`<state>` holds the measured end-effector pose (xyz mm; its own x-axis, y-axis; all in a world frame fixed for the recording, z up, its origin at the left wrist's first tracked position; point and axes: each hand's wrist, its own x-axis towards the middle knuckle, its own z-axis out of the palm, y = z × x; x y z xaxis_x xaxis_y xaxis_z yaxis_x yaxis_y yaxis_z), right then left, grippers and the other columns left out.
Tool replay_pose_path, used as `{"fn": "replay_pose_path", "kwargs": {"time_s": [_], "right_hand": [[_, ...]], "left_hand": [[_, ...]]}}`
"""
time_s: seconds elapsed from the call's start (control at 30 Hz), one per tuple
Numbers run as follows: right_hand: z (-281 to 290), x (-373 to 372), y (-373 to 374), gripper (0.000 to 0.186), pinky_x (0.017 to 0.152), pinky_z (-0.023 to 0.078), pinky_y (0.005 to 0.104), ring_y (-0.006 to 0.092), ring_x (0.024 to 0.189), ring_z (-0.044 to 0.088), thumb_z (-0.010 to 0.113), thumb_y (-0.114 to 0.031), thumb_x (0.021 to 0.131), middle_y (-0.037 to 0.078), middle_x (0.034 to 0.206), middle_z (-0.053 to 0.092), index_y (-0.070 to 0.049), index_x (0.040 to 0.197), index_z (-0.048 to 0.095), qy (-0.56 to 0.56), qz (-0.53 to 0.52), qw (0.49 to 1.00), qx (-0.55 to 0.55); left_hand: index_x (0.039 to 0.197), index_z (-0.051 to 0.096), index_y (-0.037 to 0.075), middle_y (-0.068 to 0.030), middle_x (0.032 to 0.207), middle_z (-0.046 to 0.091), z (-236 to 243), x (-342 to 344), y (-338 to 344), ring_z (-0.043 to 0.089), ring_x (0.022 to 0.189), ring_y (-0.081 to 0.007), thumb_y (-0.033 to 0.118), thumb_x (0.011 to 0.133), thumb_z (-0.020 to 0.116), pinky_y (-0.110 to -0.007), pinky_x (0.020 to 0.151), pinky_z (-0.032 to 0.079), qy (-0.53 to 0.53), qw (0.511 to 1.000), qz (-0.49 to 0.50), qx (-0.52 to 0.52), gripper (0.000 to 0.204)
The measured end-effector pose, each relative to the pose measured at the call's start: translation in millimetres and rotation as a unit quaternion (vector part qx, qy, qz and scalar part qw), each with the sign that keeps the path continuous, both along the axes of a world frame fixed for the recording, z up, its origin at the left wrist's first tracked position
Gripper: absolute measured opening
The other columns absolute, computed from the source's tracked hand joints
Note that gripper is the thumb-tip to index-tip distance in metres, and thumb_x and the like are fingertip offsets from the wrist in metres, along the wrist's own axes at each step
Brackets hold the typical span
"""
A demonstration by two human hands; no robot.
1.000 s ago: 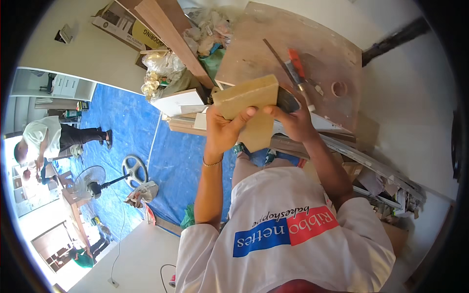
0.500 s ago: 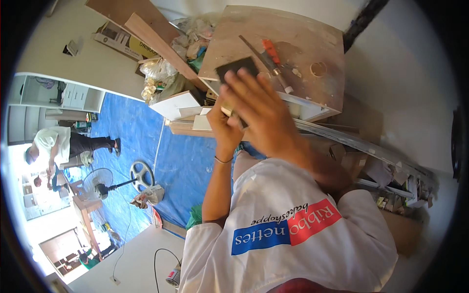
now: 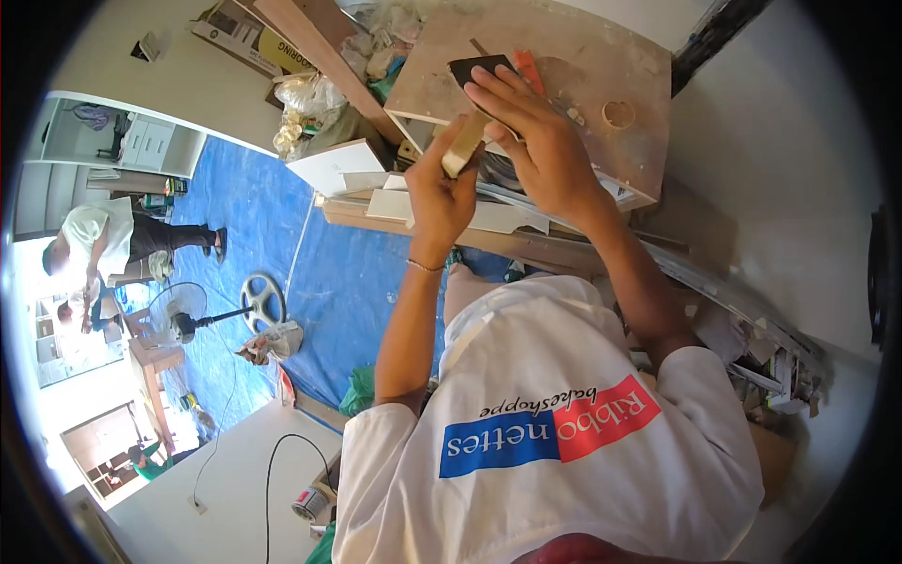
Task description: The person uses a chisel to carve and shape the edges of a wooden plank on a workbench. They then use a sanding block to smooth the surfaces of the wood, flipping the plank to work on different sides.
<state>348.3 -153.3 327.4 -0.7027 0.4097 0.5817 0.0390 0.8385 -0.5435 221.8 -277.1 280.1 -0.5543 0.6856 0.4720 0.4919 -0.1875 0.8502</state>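
Note:
My left hand (image 3: 440,202) is closed round a narrow piece of wood (image 3: 464,148), whose pale cut end faces me. My right hand (image 3: 550,150) lies over a black sheet that looks like sandpaper (image 3: 470,70), with its fingers on top and the thumb apart below, close to the wood. Both hands are in front of a box-like wooden bench (image 3: 592,70) with a dusty, stained top. An orange-handled tool (image 3: 529,71) lies on that top just beyond my right fingers. The right hand partly hides the far part of the wood.
Boards (image 3: 324,66) and plastic bags (image 3: 315,105) crowd the bench's left side. Long strips (image 3: 648,246) lie below it. Blue sheeting (image 3: 343,282) covers the floor, where a standing fan (image 3: 183,324) is. A co-worker (image 3: 103,235) stands far left. A can (image 3: 310,503) sits at lower left.
My right hand has moved up and right, away from my left hand, with the black sheet. More of the wood in my left hand now shows. The whole view has shifted slightly.

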Motion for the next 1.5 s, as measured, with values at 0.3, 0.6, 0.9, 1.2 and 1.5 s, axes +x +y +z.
{"fn": "replay_pose_path", "kwargs": {"time_s": [0.3, 0.6, 0.9, 1.2, 1.5], "right_hand": [[-20.1, 34.3, -75.9, 0.047, 0.121, 0.035, 0.0432, 0.0333, 0.146, 0.046, 0.064, -0.019, 0.099, 0.015, 0.153, 0.055, -0.004, 0.143, 0.059, 0.068, 0.133, 0.975, -0.163], [-143.5, -38.7, -60.0, 0.054, 0.123, 0.029, 0.039, 0.032, 0.15, 0.04, 0.038, -0.033, 0.114, 0.021, 0.161, 0.043, 0.0, 0.157, 0.04, 0.102, -0.081, 0.916, -0.378], [-162.4, -202.0, -43.0, 0.085, 0.114, 0.043, 0.0456, 0.0464, 0.139, 0.047, 0.067, -0.004, 0.091, 0.031, 0.153, 0.044, 0.0, 0.161, 0.02, 0.082, -0.188, 0.919, -0.338], [-229.3, -263.3, 15.7, 0.086, 0.073, 0.055, 0.0526, 0.0513, 0.086, 0.068, 0.062, 0.002, 0.083, 0.037, 0.103, 0.066, 0.008, 0.156, 0.018, -0.068, -0.318, 0.851, -0.413], [-248.6, -323.6, 65.6, 0.06, 0.093, 0.05, 0.0544, 0.054, 0.105, 0.062, 0.062, -0.003, 0.084, 0.036, 0.115, 0.062, 0.011, 0.138, 0.04, -0.021, -0.395, 0.855, -0.336]], "left_hand": [[0.129, 0.063, -0.006, -0.0129, 0.111, 0.074, -24.4, -38.6, -7.6, 0.07, 0.099, -0.0175, 0.002, 0.092, 0.068, -0.032, 0.087, 0.056, -0.044, 0.996, 0.083, 0.001, 0.038], [0.118, 0.058, -0.008, -0.0275, 0.095, 0.073, 55.4, -142.9, 102.9, 0.073, 0.086, -0.0454, 0.02, 0.094, 0.068, -0.048, 0.073, 0.057, 0.264, 0.956, 0.108, -0.07, 0.038], [0.132, 0.056, -0.007, -0.0306, 0.108, 0.07, -50.3, -256.5, 305.1, 0.071, 0.097, -0.0458, 0.035, 0.093, 0.07, -0.046, 0.088, 0.057, 0.396, 0.863, 0.093, -0.299, 0.059], [0.146, 0.037, -0.02, -0.0379, 0.115, 0.067, -150.7, -282.3, 360.3, 0.068, 0.109, -0.0459, 0.046, 0.097, 0.067, -0.047, 0.086, 0.059, 0.014, 0.96, -0.139, -0.242, 0.087], [0.159, 0.037, 0.006, -0.0183, 0.16, 0.045, -138.2, -270.2, 6.0, 0.04, 0.149, -0.0365, 0.011, 0.077, 0.089, -0.045, 0.119, 0.038, -0.032, 0.906, -0.239, -0.348, 0.098]]}}
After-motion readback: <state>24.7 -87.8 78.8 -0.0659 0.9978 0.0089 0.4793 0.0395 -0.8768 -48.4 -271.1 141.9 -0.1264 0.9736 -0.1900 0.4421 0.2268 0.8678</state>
